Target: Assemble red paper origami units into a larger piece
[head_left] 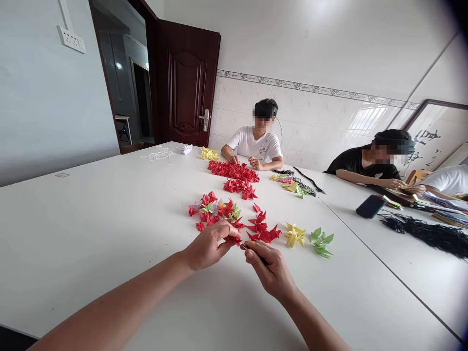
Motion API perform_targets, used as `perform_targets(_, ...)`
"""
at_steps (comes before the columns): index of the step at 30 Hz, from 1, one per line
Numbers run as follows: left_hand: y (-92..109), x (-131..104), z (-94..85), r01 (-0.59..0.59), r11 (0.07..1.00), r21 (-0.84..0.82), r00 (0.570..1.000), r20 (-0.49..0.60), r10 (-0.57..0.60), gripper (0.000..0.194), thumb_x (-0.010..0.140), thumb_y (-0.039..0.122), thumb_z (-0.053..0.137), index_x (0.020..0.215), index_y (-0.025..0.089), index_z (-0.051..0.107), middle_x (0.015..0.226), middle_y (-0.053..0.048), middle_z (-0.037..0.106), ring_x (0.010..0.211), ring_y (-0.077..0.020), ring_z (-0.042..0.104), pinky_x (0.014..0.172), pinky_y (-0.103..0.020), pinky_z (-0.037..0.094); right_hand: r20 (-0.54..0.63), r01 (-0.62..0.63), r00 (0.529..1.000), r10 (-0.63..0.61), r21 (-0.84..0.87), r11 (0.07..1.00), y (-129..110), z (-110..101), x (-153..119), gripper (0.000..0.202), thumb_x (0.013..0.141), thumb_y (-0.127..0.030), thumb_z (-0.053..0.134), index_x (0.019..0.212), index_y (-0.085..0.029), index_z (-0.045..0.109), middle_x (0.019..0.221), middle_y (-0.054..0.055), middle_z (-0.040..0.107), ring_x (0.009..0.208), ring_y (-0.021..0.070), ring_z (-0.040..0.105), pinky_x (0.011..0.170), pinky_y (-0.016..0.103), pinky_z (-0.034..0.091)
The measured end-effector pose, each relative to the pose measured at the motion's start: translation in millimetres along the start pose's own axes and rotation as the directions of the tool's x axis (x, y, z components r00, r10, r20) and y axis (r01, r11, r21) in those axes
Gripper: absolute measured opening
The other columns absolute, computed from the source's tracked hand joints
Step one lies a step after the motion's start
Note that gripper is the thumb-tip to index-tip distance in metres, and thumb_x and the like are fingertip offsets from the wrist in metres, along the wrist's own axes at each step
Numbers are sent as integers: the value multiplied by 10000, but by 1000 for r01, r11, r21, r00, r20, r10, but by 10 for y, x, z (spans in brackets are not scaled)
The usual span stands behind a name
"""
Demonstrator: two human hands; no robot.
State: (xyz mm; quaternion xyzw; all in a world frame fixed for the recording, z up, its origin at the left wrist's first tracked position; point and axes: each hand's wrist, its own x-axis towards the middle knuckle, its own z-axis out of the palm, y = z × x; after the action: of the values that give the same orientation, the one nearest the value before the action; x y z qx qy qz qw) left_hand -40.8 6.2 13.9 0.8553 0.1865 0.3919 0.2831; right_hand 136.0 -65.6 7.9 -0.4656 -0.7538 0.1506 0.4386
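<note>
White table (109,219) bears red paper cranes (234,171) — and black cords (431,236).

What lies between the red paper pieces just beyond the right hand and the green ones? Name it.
The head view shows yellow folded paper between the red pieces and the green pieces.

From where I stand, I can't read a single word. Black brush-like characters (427,135) run over the framed panel (453,127) at right, small dark print (262,146) marks the white T-shirt (247,141), and a tiny red-edged label (62,175) lies on the white table (109,219), all illegible.
</note>
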Motion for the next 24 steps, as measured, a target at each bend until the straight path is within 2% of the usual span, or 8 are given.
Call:
perform_targets(4, -6, -1, 11, -1, 1000, 4, 1000, -4, 1, 133, 838, 156, 493, 913, 190, 597, 869, -43, 600, 849, -148, 562, 751, -267, 490, 15, -41, 999, 41, -10, 999, 8, -6, 4, 309, 893, -366, 389, 776, -175, 603, 649, 21, 540, 585, 126, 496, 538, 227, 394)
perform_targets(9, -18, -1, 36, -39, 999, 16, 999, -1, 39, 143, 827, 136, 514, 924, 183, 607, 869, -42, 610, 849, -144, 567, 771, -282, 493, 21, -72, 997, 73, -58, 996, 51, 14, 11, 320, 894, -357, 391, 735, -172, 598, 588, -1, 480, 538, 111, 425, 504, 220, 354)
perform_targets(14, -35, 0, 47, -46, 999, 16, 999, -3, 46, 153, 821, 121, 524, 934, 177, 609, 876, -45, 608, 851, -138, 571, 783, -283, 496, 12, -65, 998, 66, -90, 994, 78, 30, 11, 267, 888, -329, 418, 779, -172, 605, 597, -5, 480, 555, 112, 414, 522, 218, 344)
perform_targets(20, -48, -12, 50, -34, 999, 12, 999, 4, 34, 158, 819, 127, 529, 942, 178, 615, 865, -44, 603, 829, -132, 573, 761, -270, 504, 16, -71, 997, 74, -137, 988, 79, 31, 2, 265, 887, -323, 422, 739, -179, 587, 573, -21, 423, 537, 106, 383, 509, 216, 320)
perform_targets(24, -47, -12, 52, -35, 999, 20, 999, 10, 35, 161, 813, 117, 534, 937, 174, 621, 856, -44, 612, 818, -130, 573, 756, -267, 501, 19, -72, 997, 76, -153, 986, 90, 32, -10, 254, 885, -325, 427, 763, -183, 599, 593, -13, 453, 550, 108, 406, 517, 214, 328)
